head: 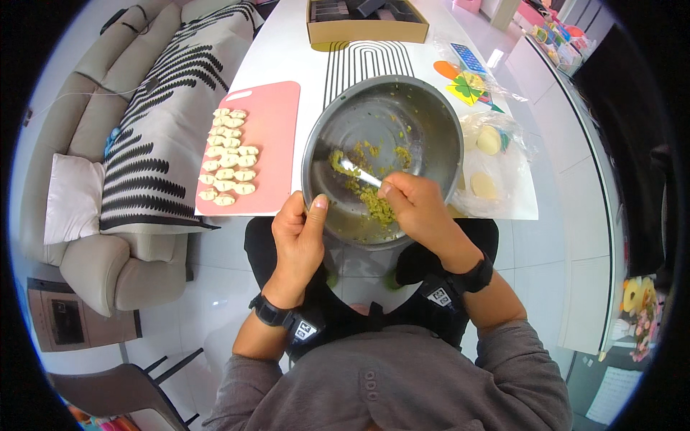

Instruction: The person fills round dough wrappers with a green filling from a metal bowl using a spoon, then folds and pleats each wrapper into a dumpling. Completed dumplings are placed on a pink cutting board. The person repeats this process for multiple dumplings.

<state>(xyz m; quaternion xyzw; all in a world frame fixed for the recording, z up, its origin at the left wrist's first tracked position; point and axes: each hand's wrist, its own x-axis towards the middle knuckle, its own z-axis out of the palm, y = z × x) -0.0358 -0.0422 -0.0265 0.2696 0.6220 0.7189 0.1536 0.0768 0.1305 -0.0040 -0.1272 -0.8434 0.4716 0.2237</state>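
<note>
A large metal mixing bowl (426, 108) is tilted toward me at the table's front edge. My left hand (302, 223) grips its rim at the near left, thumb on top. In my right hand (418, 207) is a metal spoon (369, 178), reaching into the bowl with some filling on its tip. Chopped green and yellow filling (380, 207) lies along the bowl's near side, with bits stuck to its walls. Left of the bowl, several small filled dumplings (229, 159) sit in rows on a pink cutting board (272, 134).
To the right, round dough wrappers (489, 140) lie on clear plastic film (469, 199). Beyond them are a yellow-green card (464, 89) and a blue-buttoned toy phone (468, 58). A cardboard box (369, 32) stands at the far end of the white table (280, 51). A sofa (86, 118) runs along the left.
</note>
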